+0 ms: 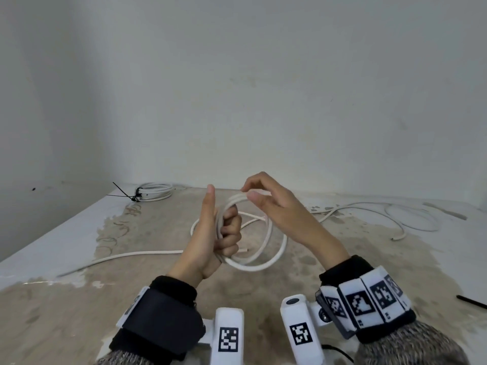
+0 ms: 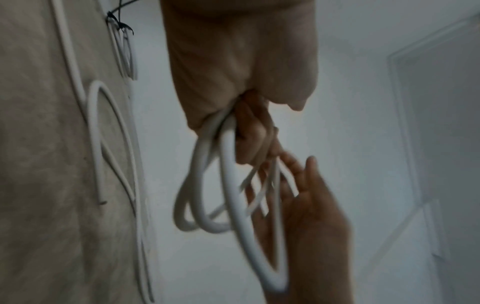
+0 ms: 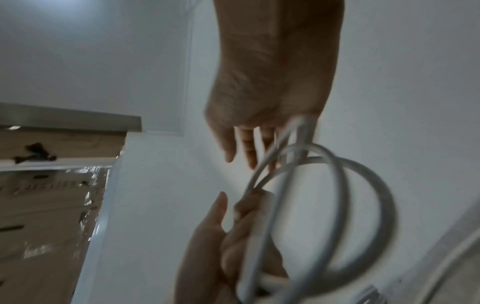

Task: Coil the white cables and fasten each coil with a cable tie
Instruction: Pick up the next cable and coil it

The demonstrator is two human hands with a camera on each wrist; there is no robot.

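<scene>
The left hand was raised above the table, its four fingers curled tight round several gathered turns of a white cable while the thumb stood straight and free of the bundle; the fist served as the fixed anchor on which the coil was built. The right hand, just to the right of that fist and slightly higher, pinched the upper arc of the turns between thumb and forefinger, the other fingers loosely bent and apart, seemingly guiding a fresh turn toward the fist. The loops hung below and to the right of the left hand, clear of the table, which let them fall to an even size. A free tail of the same cable appeared to run from the fist leftward along the table, so coiling was judged unfinished and tying not yet due.

Beyond the left hand, at the table's far edge, lay a finished coil bound by a black cable tie. Well to the right of the hands sprawled a loose cable, uncoiled. A spare black tie lay at the table's right edge, apparently kept within reach.
</scene>
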